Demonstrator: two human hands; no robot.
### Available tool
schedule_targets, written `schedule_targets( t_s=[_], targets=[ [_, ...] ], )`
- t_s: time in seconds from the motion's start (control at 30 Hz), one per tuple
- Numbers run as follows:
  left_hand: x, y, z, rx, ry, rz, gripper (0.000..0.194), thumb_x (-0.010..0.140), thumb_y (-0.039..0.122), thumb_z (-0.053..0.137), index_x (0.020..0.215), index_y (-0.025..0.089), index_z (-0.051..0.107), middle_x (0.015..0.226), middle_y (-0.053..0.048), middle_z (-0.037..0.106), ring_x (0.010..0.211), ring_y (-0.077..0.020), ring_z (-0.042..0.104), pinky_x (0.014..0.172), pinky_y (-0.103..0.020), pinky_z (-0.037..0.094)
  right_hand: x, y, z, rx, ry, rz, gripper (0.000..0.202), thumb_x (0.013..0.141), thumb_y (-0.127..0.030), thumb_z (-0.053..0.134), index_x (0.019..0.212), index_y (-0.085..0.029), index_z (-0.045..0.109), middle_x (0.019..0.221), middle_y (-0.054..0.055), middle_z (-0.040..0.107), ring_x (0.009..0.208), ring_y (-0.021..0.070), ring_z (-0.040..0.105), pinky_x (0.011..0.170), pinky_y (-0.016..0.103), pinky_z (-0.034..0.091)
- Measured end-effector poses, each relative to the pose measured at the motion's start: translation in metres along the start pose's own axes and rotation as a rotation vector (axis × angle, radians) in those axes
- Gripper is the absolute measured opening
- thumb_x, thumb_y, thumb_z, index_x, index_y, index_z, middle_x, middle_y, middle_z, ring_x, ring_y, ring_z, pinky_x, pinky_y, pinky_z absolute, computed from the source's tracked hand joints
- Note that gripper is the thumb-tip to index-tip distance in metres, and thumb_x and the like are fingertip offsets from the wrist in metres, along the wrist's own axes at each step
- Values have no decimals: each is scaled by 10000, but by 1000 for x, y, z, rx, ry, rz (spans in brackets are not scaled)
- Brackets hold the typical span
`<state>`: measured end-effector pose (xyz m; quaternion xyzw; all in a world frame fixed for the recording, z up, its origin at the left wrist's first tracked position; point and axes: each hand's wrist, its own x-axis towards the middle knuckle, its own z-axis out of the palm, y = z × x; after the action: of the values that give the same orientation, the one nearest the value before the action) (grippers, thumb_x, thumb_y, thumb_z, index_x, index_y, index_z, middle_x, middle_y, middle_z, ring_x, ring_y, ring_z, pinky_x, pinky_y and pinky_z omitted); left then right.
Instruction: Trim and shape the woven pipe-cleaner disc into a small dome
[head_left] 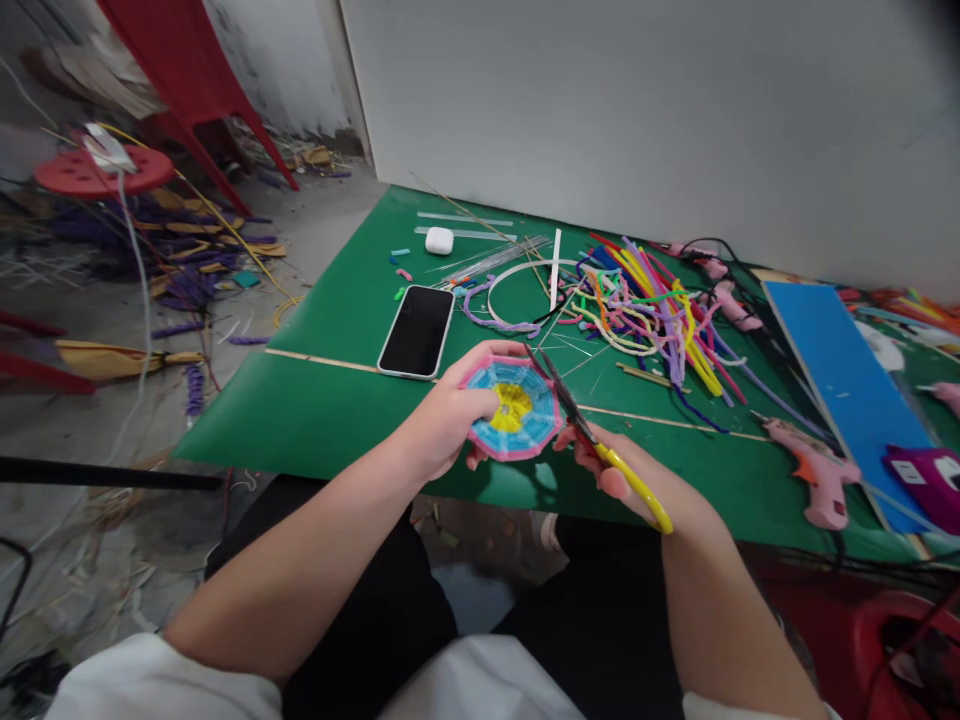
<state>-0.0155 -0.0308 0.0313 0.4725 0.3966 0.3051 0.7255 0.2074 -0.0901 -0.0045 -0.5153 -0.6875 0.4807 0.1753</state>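
My left hand [457, 410] grips a woven octagon of pipe cleaners [532, 400], its thumb pressed on the yellow middle. Blue rings surround that yellow part, and a pink border runs round the edge. In my right hand [600, 455] are scissors [622, 470] with yellow handles, their dark blades pointing up and left. The blades lie along the octagon's upper right edge, slightly apart at the tips. Whether they touch the pink border I cannot tell. Both hands are above the near edge of the green table [330, 420].
A phone [416, 332] and a white earbud case [439, 241] lie at left. Beyond my hands spreads a heap of coloured pipe cleaners [652, 300] beside a white hoop [491, 300]. Right are a pink glue gun [814, 470], a blue board [847, 380] and a magenta object [926, 488].
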Motion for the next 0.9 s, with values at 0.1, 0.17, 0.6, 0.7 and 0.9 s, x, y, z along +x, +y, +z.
schedule_targets(
  t_s=[0.1, 0.17, 0.6, 0.7, 0.9],
  targets=[
    [0, 0, -1, -5, 3, 2, 600, 555, 88, 405, 1120, 278, 477, 906, -21, 603, 294, -47, 448, 208, -145, 302, 0, 0, 0, 22, -10, 12, 825, 541, -827, 255, 1013, -183, 464, 685, -16, 349, 595, 119, 326, 508, 231, 331],
    [1, -1, -2, -12, 6, 8, 597, 559, 88, 408, 1120, 280, 479, 919, -23, 602, 297, -45, 449, 209, -146, 305, -1, -1, 0, 38, -18, 21, 840, 532, -832, 261, 1023, -179, 456, 681, -22, 325, 587, 117, 317, 504, 233, 336],
    [0, -1, -1, 3, -5, 1, 581, 565, 95, 409, 1112, 277, 482, 906, -20, 601, 305, -52, 464, 212, -142, 307, 0, 2, 2, -30, 30, 18, 793, 601, -810, 321, 1043, -173, 488, 719, 12, 426, 656, 149, 412, 560, 251, 382],
    [0, -1, -1, 2, -10, 2, 585, 566, 97, 409, 1122, 268, 477, 916, -29, 598, 310, -56, 468, 212, -144, 310, 1, 3, 2, -41, 29, 15, 793, 600, -807, 338, 1051, -173, 489, 742, 21, 451, 659, 153, 427, 576, 264, 402],
    [0, 0, -1, 0, -10, 1, 574, 572, 99, 411, 1118, 263, 476, 923, -32, 599, 309, -55, 470, 211, -143, 310, 2, 2, 1, -64, 38, -2, 812, 595, -815, 320, 1049, -166, 498, 766, 37, 490, 645, 155, 444, 604, 285, 421]
  ],
)
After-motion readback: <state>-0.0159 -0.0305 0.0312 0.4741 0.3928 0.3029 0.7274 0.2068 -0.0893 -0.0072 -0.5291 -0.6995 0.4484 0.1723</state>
